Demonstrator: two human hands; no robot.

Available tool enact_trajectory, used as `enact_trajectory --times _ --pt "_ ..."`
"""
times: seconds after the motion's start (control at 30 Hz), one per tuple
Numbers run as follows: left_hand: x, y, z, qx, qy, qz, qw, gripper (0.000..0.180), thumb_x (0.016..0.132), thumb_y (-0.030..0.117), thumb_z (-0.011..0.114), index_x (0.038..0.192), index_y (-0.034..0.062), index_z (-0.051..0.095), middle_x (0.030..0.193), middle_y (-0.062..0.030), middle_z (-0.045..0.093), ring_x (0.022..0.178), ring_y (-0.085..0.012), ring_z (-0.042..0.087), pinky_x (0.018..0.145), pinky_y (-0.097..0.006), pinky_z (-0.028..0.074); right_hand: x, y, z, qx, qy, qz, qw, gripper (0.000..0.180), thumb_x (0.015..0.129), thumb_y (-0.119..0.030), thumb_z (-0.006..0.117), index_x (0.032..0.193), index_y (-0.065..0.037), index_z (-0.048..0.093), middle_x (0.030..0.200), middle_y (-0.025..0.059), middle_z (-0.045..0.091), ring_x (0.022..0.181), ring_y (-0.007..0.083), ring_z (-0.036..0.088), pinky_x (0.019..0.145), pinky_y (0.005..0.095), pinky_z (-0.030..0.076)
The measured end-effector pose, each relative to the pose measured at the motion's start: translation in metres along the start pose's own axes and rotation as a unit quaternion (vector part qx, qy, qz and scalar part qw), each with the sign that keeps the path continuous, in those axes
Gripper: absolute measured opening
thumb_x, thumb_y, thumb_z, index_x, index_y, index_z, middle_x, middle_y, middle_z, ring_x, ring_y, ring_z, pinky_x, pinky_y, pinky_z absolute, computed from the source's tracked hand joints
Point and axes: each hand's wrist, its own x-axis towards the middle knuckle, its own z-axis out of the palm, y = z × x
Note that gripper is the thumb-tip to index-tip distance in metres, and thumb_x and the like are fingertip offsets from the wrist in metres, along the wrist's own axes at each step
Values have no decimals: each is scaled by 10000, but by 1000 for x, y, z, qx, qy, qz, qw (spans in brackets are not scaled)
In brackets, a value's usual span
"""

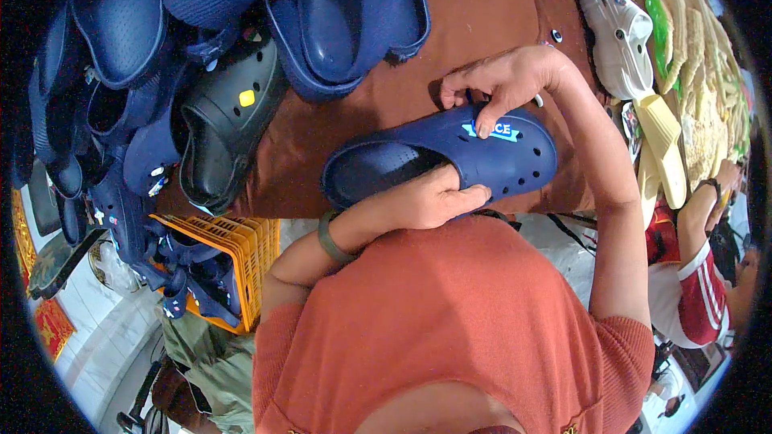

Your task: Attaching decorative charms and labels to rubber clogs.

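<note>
Nearby, navy clog pile [241, 8], black clog [225, 128], orange crate [241, 253]

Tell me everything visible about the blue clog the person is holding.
The blue clog looks like soft moulded foam, dark blue, with round holes over the toe and a dimpled footbed. A small light-blue charm with letters sits on its upper. It lies on its side above the brown tabletop, toe to the right. The left hand grips its lower edge; the right hand reaches over the top, a fingertip pressing the charm.
</note>
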Motion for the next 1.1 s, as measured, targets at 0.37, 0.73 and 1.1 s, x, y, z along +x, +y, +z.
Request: enact_trajectory --times 0.37,0.73,1.1 --pt "0 6 0 -61 1 -103 993 409 930 116 527 1318 6 459 1261 -60 523 1163 -151 470 1014 -296 358 -21 -31 7 -37 106 74 991 444 760 -342 728 999 7 591 857 143 655 817 298 624 724 372 473" --pt "-11 15 -9 243 167 -44 955 265 894 98 510 1141 67 600 1141 -201 565 1057 -259 539 922 -318 413 -83 16 89 -161 548 185 800 382 795 -113 655 1172 -83 600 1058 161 594 994 352 552 883 423 453" --pt "-4 5 -8 46 253 -59 964 319 879 218 557 1087 -20 602 1105 -105 555 1021 -173 524 894 -295 422 -64 16 128 -244 630 226 702 321 822 -59 615 1138 -5 588 1142 183 575 1034 358 545 874 400 465"
